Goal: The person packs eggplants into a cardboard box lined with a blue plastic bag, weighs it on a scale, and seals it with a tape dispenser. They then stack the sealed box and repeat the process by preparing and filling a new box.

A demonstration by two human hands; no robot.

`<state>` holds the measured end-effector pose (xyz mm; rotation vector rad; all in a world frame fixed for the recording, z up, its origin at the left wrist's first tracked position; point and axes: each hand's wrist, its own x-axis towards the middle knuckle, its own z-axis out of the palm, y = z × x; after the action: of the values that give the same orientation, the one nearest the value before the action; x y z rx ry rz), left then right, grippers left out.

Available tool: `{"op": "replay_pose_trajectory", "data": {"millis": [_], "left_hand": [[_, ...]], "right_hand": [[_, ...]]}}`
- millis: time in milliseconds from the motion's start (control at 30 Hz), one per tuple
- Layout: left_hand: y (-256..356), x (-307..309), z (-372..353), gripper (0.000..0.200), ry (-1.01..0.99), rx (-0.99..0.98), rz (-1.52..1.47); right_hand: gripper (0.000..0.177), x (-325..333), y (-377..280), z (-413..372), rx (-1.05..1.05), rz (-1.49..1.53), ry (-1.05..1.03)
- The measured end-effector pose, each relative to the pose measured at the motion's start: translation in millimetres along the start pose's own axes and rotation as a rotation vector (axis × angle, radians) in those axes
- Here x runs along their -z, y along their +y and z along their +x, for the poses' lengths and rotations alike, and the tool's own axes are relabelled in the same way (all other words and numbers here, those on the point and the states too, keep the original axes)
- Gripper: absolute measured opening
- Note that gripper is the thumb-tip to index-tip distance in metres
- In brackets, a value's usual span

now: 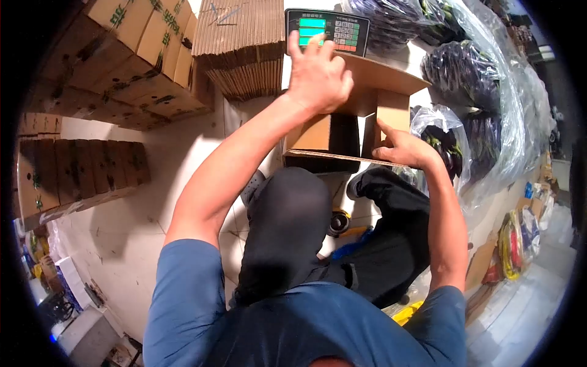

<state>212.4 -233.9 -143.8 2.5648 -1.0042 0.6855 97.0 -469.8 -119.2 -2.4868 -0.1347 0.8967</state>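
An open cardboard box (391, 109) stands in front of my knees with its flaps raised. My left hand (319, 76) reaches over the box to the lit scale display (312, 30), fingers spread and nothing held; whether a fingertip touches the panel cannot be told. At the box's right side is my right hand (406, 147), its index finger stretched along a flap and its other fingers curled at the box edge. A dark gap shows inside the box. Right beside it lies a clear bag of dark purple vegetables (441, 144).
Flattened cardboard (244, 52) is stacked left of the scale. Closed cartons (122, 61) are piled at the upper left, with another row (79, 174) below. Bagged dark vegetables (461, 76) line the right side. A roll of tape (338, 223) lies on the floor between my legs.
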Motion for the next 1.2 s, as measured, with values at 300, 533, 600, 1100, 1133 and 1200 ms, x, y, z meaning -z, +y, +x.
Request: {"op": "replay_pose_trajectory", "data": {"millis": [300,533,600,1100,1133,1200], "left_hand": [[14,-50,-10,0.062,0.325,-0.232,-0.030],[3,-35,-35,0.032,0.256,-0.486,-0.184],[-5,-32,-56,0.024,-0.049,-0.514,-0.366],[-14,-10,-122,0.077,-0.088,0.591,-0.936],[-8,-14,-128,0.081,-0.057,0.694,-1.163],[-4,-18,-125,0.080,-0.053,0.801,-1.244]], "right_hand": [[0.076,-2,9,-46,0.131,0.459,0.048],[0.053,-10,5,-34,0.233,-0.227,0.897],[0.054,-10,4,-21,0.259,-0.296,1.089],[0.074,-19,51,72,-0.235,0.088,0.927],[0.076,-17,58,70,-0.177,0.133,0.864],[0.081,-17,72,67,-0.040,0.190,0.804]]}}
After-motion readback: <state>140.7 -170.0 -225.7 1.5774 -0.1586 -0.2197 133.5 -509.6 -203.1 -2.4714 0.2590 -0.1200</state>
